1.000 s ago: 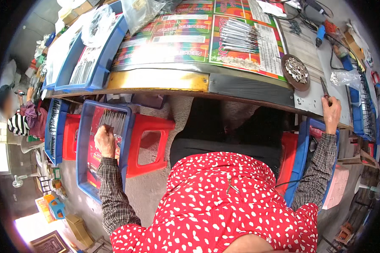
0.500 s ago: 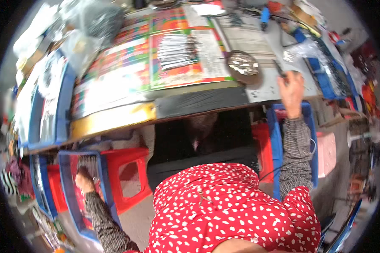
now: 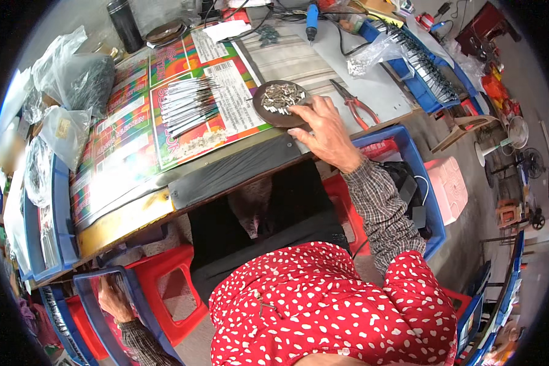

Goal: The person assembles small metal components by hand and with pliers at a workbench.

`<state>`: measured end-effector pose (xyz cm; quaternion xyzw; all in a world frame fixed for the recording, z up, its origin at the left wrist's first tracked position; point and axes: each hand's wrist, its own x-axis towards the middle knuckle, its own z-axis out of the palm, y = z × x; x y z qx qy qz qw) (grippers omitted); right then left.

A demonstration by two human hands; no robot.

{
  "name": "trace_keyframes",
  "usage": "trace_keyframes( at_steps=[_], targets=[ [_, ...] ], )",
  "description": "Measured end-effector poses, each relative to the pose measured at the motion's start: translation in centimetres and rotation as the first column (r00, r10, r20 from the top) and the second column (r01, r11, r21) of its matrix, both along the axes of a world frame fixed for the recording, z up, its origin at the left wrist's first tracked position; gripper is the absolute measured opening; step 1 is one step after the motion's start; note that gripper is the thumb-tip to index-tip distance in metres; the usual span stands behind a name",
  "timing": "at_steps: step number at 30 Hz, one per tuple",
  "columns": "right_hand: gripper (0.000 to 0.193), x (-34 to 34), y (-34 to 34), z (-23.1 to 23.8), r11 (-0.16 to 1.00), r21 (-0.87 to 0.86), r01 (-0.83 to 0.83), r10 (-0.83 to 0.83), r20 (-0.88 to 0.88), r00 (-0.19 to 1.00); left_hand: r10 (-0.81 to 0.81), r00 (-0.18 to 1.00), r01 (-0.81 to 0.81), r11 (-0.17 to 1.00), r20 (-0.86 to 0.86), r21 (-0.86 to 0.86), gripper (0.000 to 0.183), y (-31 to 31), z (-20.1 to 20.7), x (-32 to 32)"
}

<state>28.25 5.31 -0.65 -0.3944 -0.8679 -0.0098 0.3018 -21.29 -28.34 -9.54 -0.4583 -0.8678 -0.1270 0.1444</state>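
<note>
My right hand [image 3: 328, 131] is at the right rim of a round brown dish [image 3: 263, 116]. Its thumb and index finger are apart, and the index fingertip is beside the small metallic pieces [image 3: 282, 96] heaped in the dish. Red-handled pliers [image 3: 352, 101] lie on the table just right of this hand. Low on the left, my left hand [image 3: 116, 302] reaches into a blue crate [image 3: 91, 308]; its fingers are not clear enough to show a grip. A row of thin pale rods with dark ends [image 3: 189, 107] lies on the printed cardboard [image 3: 141, 131].
Clear plastic bags [image 3: 82, 79] and a blue bin [image 3: 61, 229] stand at the left. A blue screwdriver-like tool [image 3: 312, 23] lies at the back. Red stools [image 3: 192, 305] are under the table's edge. Another blue crate [image 3: 434, 235] stands below my right arm, beside a pink box [image 3: 448, 189].
My right hand has left the dark-jawed pliers on the table and come left to the dish. My left hand remains in the crate. The whole view has turned and shifted.
</note>
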Motion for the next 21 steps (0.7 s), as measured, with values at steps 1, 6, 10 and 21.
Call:
trace_keyframes(
  at_steps=[1,6,10,21],
  targets=[
    [0.043,0.0,0.3,-0.3,1.000,0.002,0.016,-0.016,0.020,1.000,-0.084,0.996,0.084,0.996,0.006,-0.004,0.017,1.8,2.3,2.5],
    [0.043,-0.3,0.4,-0.3,0.999,-0.014,0.035,-0.035,0.036,0.999,-0.294,0.955,0.287,0.943,0.023,0.168,0.013,7.6,7.4,9.9],
    [0.040,-0.2,0.3,-0.3,1.000,-0.025,0.013,-0.013,-0.004,1.000,-0.460,0.887,0.450,0.851,-0.029,0.269,0.013,11.6,8.9,13.5],
    [0.023,0.2,-0.1,-0.6,0.995,-0.098,-0.031,0.013,-0.186,0.982,-0.705,0.708,0.693,0.680,-0.046,0.240,0.009,23.3,10.6,19.3]
  ],
)
